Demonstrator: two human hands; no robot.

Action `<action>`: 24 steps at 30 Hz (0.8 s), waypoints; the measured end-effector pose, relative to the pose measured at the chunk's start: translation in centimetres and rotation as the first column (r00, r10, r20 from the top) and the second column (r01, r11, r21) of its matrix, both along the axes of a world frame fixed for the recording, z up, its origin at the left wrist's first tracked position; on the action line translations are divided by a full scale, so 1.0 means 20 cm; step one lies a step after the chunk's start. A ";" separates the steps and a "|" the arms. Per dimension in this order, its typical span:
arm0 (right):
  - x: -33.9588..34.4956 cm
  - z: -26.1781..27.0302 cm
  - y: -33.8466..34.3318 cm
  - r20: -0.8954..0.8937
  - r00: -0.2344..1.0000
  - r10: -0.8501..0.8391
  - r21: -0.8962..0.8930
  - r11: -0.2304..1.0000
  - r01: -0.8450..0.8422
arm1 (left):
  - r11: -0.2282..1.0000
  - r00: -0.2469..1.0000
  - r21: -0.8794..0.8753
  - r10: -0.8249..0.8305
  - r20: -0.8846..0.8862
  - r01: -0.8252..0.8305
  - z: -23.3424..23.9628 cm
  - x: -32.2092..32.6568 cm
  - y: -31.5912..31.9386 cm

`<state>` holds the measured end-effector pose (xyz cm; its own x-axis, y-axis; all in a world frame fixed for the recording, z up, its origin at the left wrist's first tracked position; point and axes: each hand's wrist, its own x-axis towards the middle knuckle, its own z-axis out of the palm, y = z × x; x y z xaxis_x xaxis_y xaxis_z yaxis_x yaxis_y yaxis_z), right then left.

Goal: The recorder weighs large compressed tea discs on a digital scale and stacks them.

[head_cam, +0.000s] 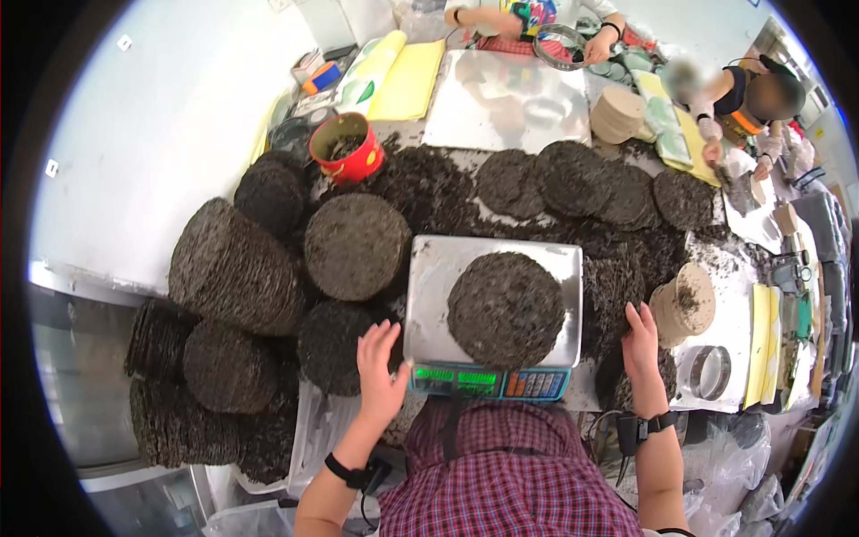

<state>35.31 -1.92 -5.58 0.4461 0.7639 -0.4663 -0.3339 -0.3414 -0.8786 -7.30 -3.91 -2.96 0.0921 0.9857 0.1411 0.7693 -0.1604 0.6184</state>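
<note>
A round, dark pressed tea cake (pixel 507 310) lies flat on the steel pan (pixel 429 295) of a digital scale, whose green display (pixel 456 379) is lit. My left hand (pixel 381 372) is beside the pan's near left corner, empty, with its fingers apart. Just left of it stands a stack of dark tea cakes (pixel 333 348). To the right of the scale, my right hand (pixel 641 342) has its fingers extended near a dark stack of cakes (pixel 611 295); whether it touches them I cannot tell. Below that hand, another dark stack (pixel 651 382) is partly hidden by my forearm.
Several tea cake stacks (pixel 235 275) crowd the left. Loose tea (pixel 423 188) and a red tin (pixel 347 149) lie beyond the scale, with single cakes (pixel 509 183). At right are beige discs (pixel 684 305) and a metal ring (pixel 710 373). Two people work across the table.
</note>
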 end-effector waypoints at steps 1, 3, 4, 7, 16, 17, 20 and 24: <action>-0.04 0.02 0.02 0.035 0.999 0.011 -0.004 1.000 -0.011 | 0.999 0.999 0.008 0.032 -0.001 -0.032 0.02 -0.02 0.03; -0.15 0.04 0.04 0.042 0.991 0.123 0.037 0.991 -0.125 | 0.996 0.996 0.015 0.085 0.029 -0.085 0.01 -0.07 0.06; -0.21 0.08 0.06 0.063 0.972 0.225 0.081 0.970 -0.230 | 0.996 0.995 0.012 0.092 0.027 -0.092 0.00 -0.07 0.07; -0.38 0.04 0.09 0.137 0.910 0.391 0.107 0.907 -0.406 | 0.994 0.991 0.017 0.110 0.075 -0.112 0.02 -0.03 0.12; -0.48 0.03 0.18 0.667 0.438 0.603 -0.135 0.676 -0.725 | 0.940 0.935 0.097 -0.305 -0.184 0.326 0.00 0.28 0.22; -0.51 0.03 0.20 0.700 0.334 0.631 -0.231 0.642 -0.731 | 0.896 0.890 0.084 -0.415 -0.189 0.435 -0.02 0.41 0.24; -0.55 -0.03 0.23 0.662 0.261 0.702 -0.340 0.592 -0.731 | 0.864 0.850 0.055 -0.478 -0.223 0.501 -0.21 0.65 0.32; -0.58 0.06 0.14 0.724 0.355 0.591 -0.296 0.732 -0.614 | 0.860 0.845 0.084 -0.469 -0.258 0.503 -0.27 0.70 0.35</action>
